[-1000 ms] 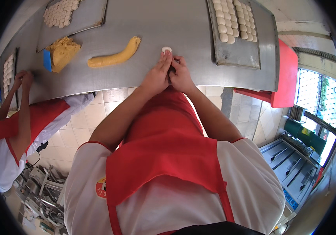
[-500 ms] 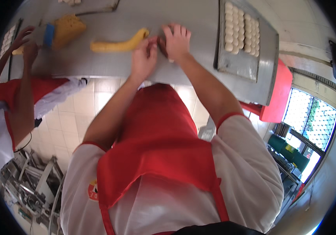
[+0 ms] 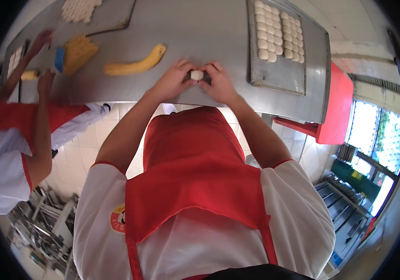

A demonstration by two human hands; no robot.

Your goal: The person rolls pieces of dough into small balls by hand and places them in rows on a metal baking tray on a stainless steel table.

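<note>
Metal table (image 3: 200,28), two hands (image 3: 174,82) (image 3: 219,85), one dough ball (image 3: 197,75)

1. The ball (image 3: 197,75) is of a creamy white colour.
2. The roll (image 3: 134,66) is strong yellow; the lump (image 3: 79,54) is a duller, more golden yellow.
3. The scraper (image 3: 59,59) is bright blue.
4. The counter (image 3: 200,23) and the tray (image 3: 279,80) are both grey.
5. The dough pieces (image 3: 268,35) make rows of pale cream rounds.
6. The apron (image 3: 195,186) is plain red; the shirt (image 3: 99,200) is white, with red sleeve edges.
7. The floor (image 3: 85,140) has pale beige tiles in a grid.
</note>
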